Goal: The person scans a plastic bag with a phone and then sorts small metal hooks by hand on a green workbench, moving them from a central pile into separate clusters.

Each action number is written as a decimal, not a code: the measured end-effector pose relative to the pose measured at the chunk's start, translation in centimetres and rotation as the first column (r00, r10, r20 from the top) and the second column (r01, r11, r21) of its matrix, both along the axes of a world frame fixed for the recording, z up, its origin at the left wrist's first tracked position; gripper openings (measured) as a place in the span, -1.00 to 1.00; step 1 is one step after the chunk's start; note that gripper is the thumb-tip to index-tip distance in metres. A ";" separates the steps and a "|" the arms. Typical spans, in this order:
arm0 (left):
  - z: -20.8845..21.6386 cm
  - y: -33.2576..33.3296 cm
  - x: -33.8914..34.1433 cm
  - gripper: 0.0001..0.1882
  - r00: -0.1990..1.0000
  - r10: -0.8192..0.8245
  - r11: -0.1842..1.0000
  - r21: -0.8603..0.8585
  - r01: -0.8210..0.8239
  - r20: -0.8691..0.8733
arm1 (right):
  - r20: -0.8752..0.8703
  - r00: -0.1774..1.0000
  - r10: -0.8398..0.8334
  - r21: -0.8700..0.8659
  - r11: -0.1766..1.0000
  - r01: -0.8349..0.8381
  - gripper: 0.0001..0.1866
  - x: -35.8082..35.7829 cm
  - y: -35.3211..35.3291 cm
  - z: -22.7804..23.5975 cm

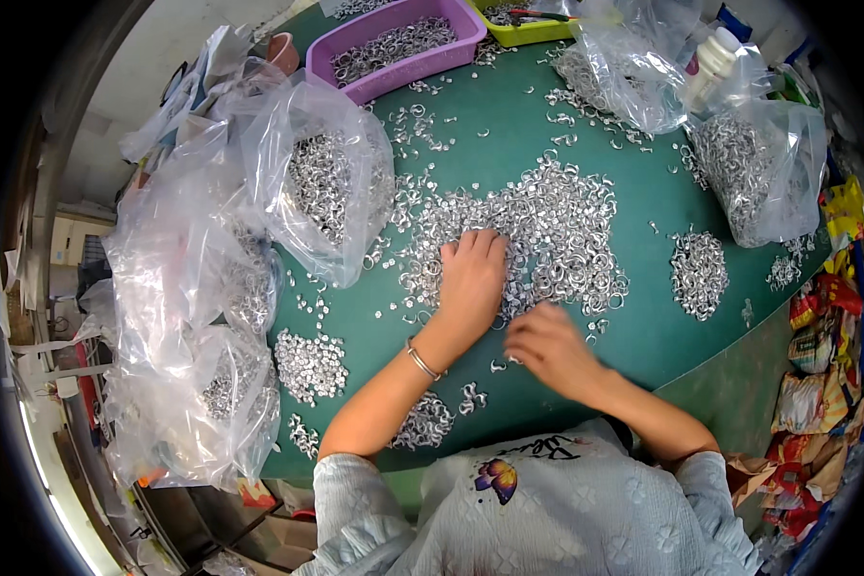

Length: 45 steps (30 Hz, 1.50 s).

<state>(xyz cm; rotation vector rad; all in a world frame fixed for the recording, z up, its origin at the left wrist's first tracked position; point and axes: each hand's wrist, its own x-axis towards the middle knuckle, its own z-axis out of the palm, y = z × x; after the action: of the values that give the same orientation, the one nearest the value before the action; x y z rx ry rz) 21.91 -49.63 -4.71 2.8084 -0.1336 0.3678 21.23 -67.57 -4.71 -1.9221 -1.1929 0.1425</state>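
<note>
A broad heap of small silver metal pieces (571, 226), many of them curved like open rings, is spread over the green table. My left hand (473, 280), with a bangle on its wrist, reaches into the heap's near side. Its fingers are bent and held together, and their tips are hidden among the pieces. Just off the heap's near edge is my right hand (549, 350), smeared by motion with its fingers curled. A small pale spot shows at its fingertips, too blurred to name. A few loose pieces (497, 366) lie beside it.
Smaller piles lie at the left (310, 366), near edge (423, 420) and right (699, 276). Clear plastic bags of pieces (322, 182) crowd the left; another bag (739, 178) stands right, near a white bottle (712, 60). A purple basin (470, 38) and yellow tray (538, 35) stand behind.
</note>
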 end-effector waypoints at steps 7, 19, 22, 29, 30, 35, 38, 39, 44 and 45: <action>0.4 1.1 -1.2 -0.78 0.986 -0.100 0.970 -0.206 0.127 0.133 | 0.302 0.912 -0.277 -0.214 0.913 0.348 -0.60 4.0 -1.8 0.4; 0.9 2.3 -3.7 -0.74 0.983 0.177 0.771 -0.627 -0.112 0.042 | 0.353 0.832 -0.429 -0.038 0.882 0.471 -0.83 7.0 -1.8 0.7; 1.3 0.9 -4.5 -0.70 0.994 0.101 0.740 -0.664 -0.106 -0.046 | 0.388 0.870 -0.304 -0.144 0.912 0.384 -0.84 6.5 0.1 0.5; 0.1 -2.2 -9.4 -0.58 0.966 -0.181 0.913 -0.396 0.097 -0.182 | 0.407 0.886 -0.223 -0.182 0.931 0.318 -0.86 6.3 -0.7 -0.1; -0.1 -2.2 -10.1 -0.57 0.964 -0.200 0.920 -0.372 0.122 -0.178 | 0.382 0.895 -0.231 -0.158 0.937 0.310 -0.86 6.4 -1.2 -0.4; 0.8 -3.2 -11.0 -0.62 0.980 -0.195 0.940 -0.293 0.177 -0.034 | 0.373 0.880 -0.295 -0.097 0.931 0.353 -0.89 5.8 -0.7 -0.1; 0.1 -4.0 -11.4 -0.71 0.962 -0.269 0.945 -0.203 0.255 -0.042 | 0.401 0.882 -0.248 -0.132 0.937 0.324 -0.87 5.9 -0.3 0.1; 0.1 -3.7 -11.9 -0.72 0.959 -0.271 0.947 -0.201 0.250 -0.084 | 0.394 0.892 -0.223 -0.172 0.935 0.309 -0.85 5.8 -0.6 0.1; 0.3 -1.1 -15.5 -0.75 0.952 -0.250 0.958 -0.192 0.216 -0.176 | 0.300 0.853 -0.426 -0.051 0.886 0.461 -0.78 5.3 -4.6 -0.1; 0.3 -0.8 -15.8 -0.71 0.958 -0.225 0.950 -0.260 0.175 -0.177 | 0.336 0.797 -0.502 -0.091 0.825 0.558 -0.62 5.1 -5.6 0.2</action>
<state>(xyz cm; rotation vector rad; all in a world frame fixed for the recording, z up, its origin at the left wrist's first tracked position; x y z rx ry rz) 6.09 -50.47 -4.36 2.5414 -0.3044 0.0419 26.30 -73.17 -4.52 -2.4396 -0.7867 -0.3676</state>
